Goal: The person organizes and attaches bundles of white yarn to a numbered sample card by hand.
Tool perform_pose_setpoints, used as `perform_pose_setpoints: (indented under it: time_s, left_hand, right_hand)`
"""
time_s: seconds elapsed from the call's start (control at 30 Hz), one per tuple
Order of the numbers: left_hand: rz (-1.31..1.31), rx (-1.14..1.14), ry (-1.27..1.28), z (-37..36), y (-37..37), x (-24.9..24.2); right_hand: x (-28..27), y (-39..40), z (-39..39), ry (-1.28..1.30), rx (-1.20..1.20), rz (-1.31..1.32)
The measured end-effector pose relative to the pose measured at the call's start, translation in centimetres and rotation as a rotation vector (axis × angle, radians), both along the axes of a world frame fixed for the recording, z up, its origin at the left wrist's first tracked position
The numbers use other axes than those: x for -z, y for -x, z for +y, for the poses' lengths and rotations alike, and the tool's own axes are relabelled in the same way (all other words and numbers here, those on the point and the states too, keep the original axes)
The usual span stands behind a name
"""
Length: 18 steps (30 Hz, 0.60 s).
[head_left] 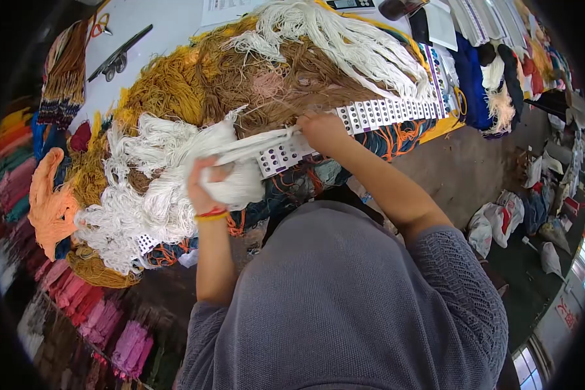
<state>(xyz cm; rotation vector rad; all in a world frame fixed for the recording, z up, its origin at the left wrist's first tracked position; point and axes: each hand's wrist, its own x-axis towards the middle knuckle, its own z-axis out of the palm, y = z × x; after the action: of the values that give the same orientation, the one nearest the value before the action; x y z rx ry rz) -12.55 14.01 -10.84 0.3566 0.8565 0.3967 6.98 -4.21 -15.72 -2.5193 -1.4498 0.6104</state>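
A bundle of white yarn (239,187) stretches between my two hands over the front edge of the table. My left hand (203,185), a little blurred, is closed around the thick part of the bundle. Farther right, my right hand (324,132) pinches the narrow, drawn-out end of the same yarn. Beneath the stretched strands runs a white card strip with rows of dark holes (279,159). Loose white yarn (159,195) lies heaped left of my left hand, and brown yarn (286,97) lies just beyond my right hand.
Mustard yarn (169,88), a white skein (331,39) and a peach skein (51,201) cover much of the table. Orange-handled scissors (101,26) and a dark long tool (119,55) lie at the back left. Pink yarn bundles (132,348) hang lower left; bags (497,224) sit on the floor right.
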Motion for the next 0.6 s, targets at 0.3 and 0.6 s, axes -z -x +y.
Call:
perform_pose_setpoints:
  time_s: [0.3,0.6]
  left_hand:
    - [0.245,-0.381,-0.182,6.2,6.0,1.3]
    - [0.263,-0.352,-0.164,4.2,5.2,4.5]
  right_hand:
    - [1.0,0.0,-1.3,-0.539,0.082,0.415]
    - [2.7,0.2,-1.9,-0.628,0.483,0.484]
